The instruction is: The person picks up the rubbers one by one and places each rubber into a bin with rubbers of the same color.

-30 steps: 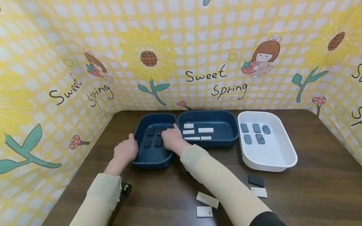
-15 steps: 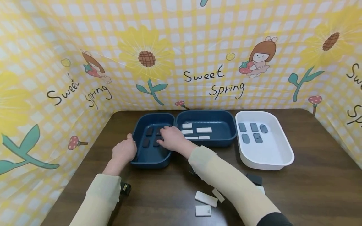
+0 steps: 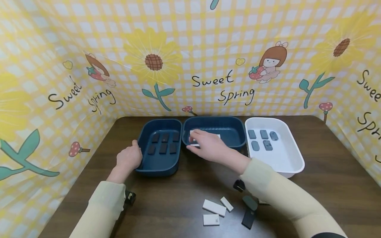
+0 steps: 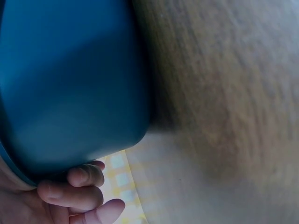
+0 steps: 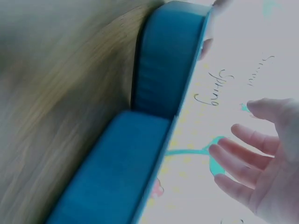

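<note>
My left hand [image 3: 129, 158] grips the left rim of a dark blue plastic bin [image 3: 159, 167]. In the left wrist view its fingers [image 4: 70, 193] curl under the rim. Several dark rectangular blocks [image 3: 163, 148] lie in two rows inside. Over the second blue bin [image 3: 230, 125], my right hand [image 3: 209, 145] hovers with nothing in it. The right wrist view shows that hand's fingers [image 5: 238, 163] spread and apart. Beneath it are white blocks [image 3: 194, 132], partly hidden by the hand.
A white bin [image 3: 279, 162] on the right holds several grey blocks [image 3: 264, 134]. Near the table front lie white blocks [image 3: 214, 207], a dark block [image 3: 248, 218] and a grey-green block [image 3: 250, 203]. Part of another block shows beside the right sleeve [image 3: 276, 185]. A patterned cloth [image 3: 193, 49] hangs behind.
My right hand has left the dark blocks in the left bin and moved right, over the second bin. The whole two rows of dark blocks now show. My left hand stays on the rim.
</note>
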